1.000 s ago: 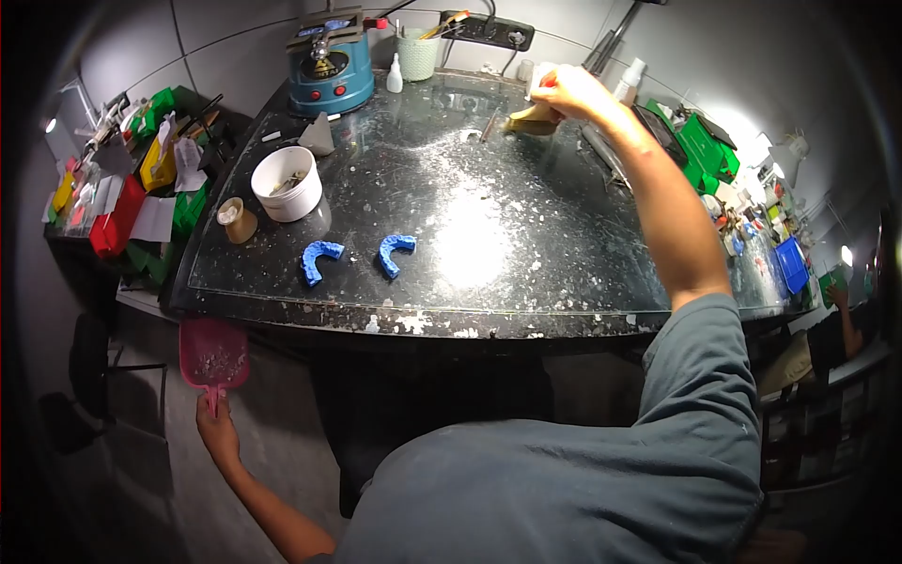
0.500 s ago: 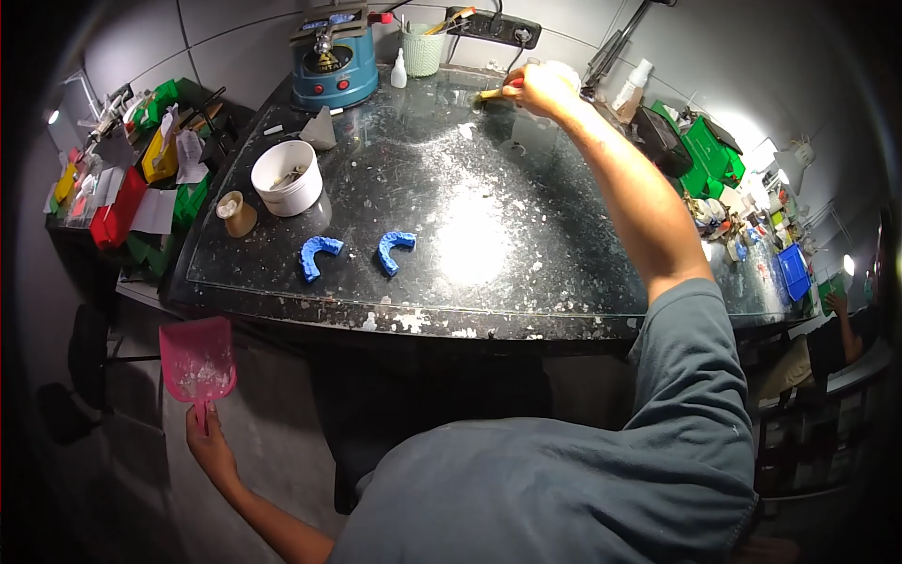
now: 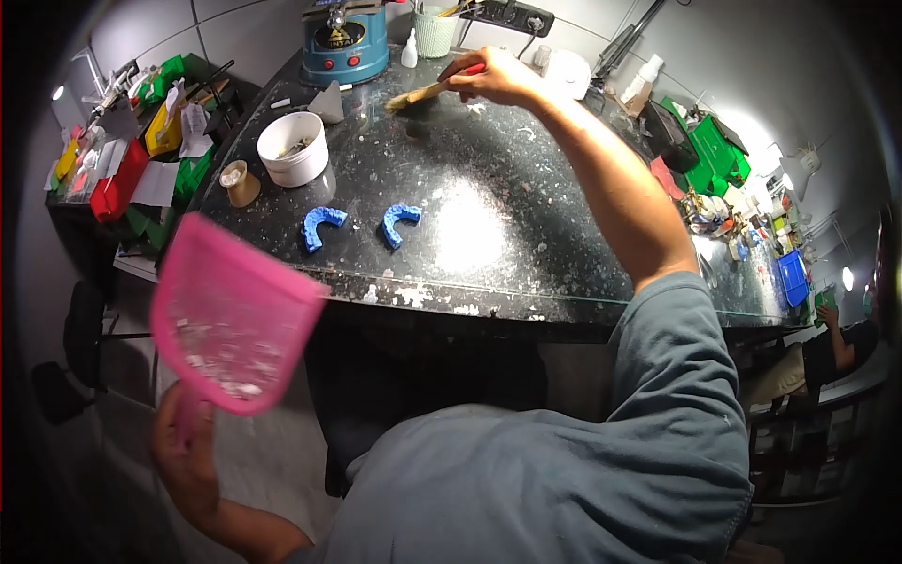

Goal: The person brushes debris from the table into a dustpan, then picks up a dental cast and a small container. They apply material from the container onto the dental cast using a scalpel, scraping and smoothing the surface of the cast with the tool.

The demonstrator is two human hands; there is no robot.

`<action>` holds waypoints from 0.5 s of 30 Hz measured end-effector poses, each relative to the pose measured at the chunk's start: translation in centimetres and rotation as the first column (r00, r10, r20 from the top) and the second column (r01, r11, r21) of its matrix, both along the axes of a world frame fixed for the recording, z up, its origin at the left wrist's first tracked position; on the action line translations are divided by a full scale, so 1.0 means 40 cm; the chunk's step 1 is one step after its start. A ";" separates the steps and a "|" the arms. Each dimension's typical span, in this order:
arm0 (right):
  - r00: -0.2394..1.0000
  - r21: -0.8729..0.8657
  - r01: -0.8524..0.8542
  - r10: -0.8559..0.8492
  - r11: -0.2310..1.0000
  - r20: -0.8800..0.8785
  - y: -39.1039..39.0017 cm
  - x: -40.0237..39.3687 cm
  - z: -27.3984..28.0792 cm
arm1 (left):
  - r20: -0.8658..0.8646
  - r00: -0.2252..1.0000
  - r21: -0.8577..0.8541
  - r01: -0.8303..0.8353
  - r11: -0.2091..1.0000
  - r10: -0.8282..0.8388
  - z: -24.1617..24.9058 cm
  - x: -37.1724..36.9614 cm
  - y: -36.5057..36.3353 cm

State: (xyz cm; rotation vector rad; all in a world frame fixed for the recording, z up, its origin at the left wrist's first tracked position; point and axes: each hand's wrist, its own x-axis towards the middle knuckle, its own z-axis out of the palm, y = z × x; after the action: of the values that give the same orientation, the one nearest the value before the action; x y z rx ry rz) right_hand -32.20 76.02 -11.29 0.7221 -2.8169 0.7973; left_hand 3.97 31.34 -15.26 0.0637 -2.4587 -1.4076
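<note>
Glossy black, white-speckled table: is filling the centre.
Pink plastic dustpan: is holding pale debris by the table's front left; left hand's fingers are grasping its handle.
Tan-bristled brush: is pointing leftward above the far tabletop; right hand's fingers are clasping it.
Two blue horseshoe-shaped pieces: are lying near the front edge.

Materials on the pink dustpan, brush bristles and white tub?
Dustpan: likely plastic, smooth finish; uniform pink throughout, though motion blur hides texture.
Brush bristles: some fibre, dull finish; straw-coloured splayed tuft, natural or synthetic unclear.
Tub: probably plastic, smooth, low sheen; evenly white outside, but ceramic possible.
</note>
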 end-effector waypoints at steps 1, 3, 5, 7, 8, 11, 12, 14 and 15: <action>0.999 0.067 -0.027 0.025 0.997 0.034 0.019 0.011 0.015 | 0.048 0.993 0.005 0.112 0.994 -0.112 0.027 -0.009 0.055; 0.976 0.047 -0.135 0.124 0.990 0.181 0.046 0.065 0.079 | 0.138 0.944 -0.047 0.308 0.950 -0.299 0.056 -0.030 0.138; 0.978 0.117 -0.089 0.065 0.989 0.197 0.059 0.117 0.140 | 0.164 0.875 -0.144 0.479 0.866 -0.456 0.088 -0.057 0.236; 0.996 0.082 -0.047 0.040 0.995 0.085 0.107 0.075 0.136 | 0.151 0.851 -0.223 0.525 0.822 -0.502 0.077 -0.083 0.300; 1.000 0.094 0.014 -0.014 0.995 0.004 0.114 0.073 0.132 | 0.152 0.846 -0.219 0.533 0.817 -0.511 0.070 -0.096 0.327; 0.976 0.196 0.208 -0.192 0.958 -0.098 0.115 0.061 0.086 | 0.107 0.852 -0.315 0.517 0.796 -0.512 0.046 -0.126 0.381; 0.968 0.220 0.247 -0.233 0.944 -0.090 0.090 0.103 0.076 | 0.115 0.869 -0.348 0.488 0.800 -0.480 0.040 -0.138 0.387; 0.991 0.058 0.131 -0.132 0.990 0.007 0.127 0.040 -0.020 | 0.106 0.905 -0.388 0.418 0.821 -0.411 0.025 -0.158 0.385; 0.992 0.058 0.124 -0.125 0.991 0.014 0.132 0.042 -0.020 | 0.113 0.908 -0.386 0.415 0.824 -0.405 0.023 -0.165 0.378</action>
State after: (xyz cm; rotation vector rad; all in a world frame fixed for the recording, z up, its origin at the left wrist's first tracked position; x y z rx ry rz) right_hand -30.52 81.31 -12.08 0.5433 -2.8774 0.7084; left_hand -2.61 46.47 -14.34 -0.5775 -2.8468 -1.0011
